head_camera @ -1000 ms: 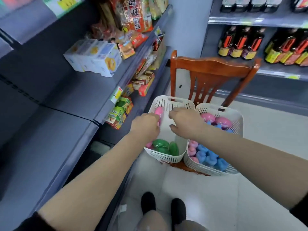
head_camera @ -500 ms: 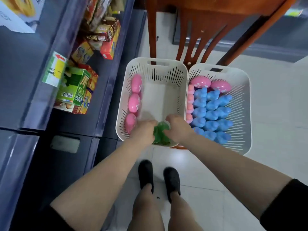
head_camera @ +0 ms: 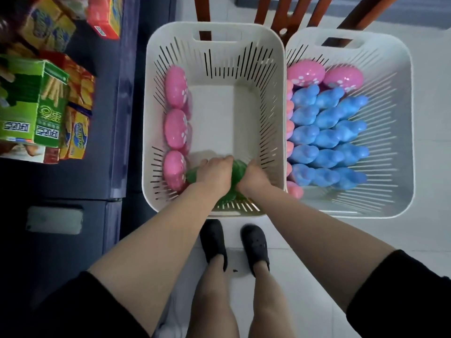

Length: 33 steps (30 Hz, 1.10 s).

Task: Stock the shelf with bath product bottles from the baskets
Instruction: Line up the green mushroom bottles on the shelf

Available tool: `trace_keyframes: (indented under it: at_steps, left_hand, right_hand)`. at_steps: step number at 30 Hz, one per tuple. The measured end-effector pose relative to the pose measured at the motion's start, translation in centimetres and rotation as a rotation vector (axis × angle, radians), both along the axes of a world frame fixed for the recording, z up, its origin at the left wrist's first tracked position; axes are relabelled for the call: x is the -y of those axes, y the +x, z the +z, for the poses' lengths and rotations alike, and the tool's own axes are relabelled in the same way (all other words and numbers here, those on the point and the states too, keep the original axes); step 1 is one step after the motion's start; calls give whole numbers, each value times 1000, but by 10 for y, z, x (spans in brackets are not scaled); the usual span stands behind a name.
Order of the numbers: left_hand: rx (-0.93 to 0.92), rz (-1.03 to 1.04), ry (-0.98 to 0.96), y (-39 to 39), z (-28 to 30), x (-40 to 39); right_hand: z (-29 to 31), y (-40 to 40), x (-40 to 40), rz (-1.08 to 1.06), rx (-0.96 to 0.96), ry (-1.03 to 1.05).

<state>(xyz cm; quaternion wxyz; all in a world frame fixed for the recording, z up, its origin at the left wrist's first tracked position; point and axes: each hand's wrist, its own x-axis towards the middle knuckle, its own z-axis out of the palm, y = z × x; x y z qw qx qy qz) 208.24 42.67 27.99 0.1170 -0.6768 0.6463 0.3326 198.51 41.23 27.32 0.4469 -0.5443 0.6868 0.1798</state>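
Both hands have pushed deeper into the left basket (head_camera: 214, 32). Left hand (head_camera: 214, 175) and right hand (head_camera: 253, 178) grip green bottles (head_camera: 238, 168) at 6 o'clock in the basket. Fingers hide most of the bottles; their number is unclear.

One head cam only, wide-angle, so no 2nd view to share w/; it looks almost straight down from above the person's own arms and shoes (head_camera: 234, 245). Close in on two white baskets (head_camera: 214, 35) at 12 o'clock, shelf edge (head_camera: 122, 118) at 9 o'clock, chair legs (head_camera: 275, 11) cut off at top. Edges bend, fisheye-like.
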Motion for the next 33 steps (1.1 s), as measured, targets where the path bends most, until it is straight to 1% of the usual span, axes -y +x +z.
trace_keyframes:
  at_steps: [3,6,9,12,15,19,21,24,27,30,33]
  left_hand:
    - [-75,102,38,0,0,1]
    - [-229,258,80,2,13,3]
    - [-388,407,67,4,43,10]
    - [-566,589,41,8,81,18]
    - [-676,673,26,13,119,20]
    - [-684,678,-33,20,163,15]
    - [-689,693,-64,25,182,13]
    - [-705,717,-112,33,210,8]
    - [-726,707,-200,40,240,1]
    - [-698,635,-273,45,268,-8]
    - [-660,568,-368,48,300,-20]
  right_hand:
    - [0,1,3,-60,27,7]
    - [16,0,6,-108,74,-32]
    - [48,-1,14,-152,113,-79]
    - [88,-4,27,-233,193,-112]
    - [134,-7,39,-262,267,-135]
    - [193,-13,51,-337,435,-124]
    - [223,-16,55,-334,519,-117]
    - [260,-18,59,-287,590,-103]
    - [294,-17,58,-244,640,-115]
    - [324,-13,53,-171,712,-160]
    - [352,-8,49,-68,744,-194]
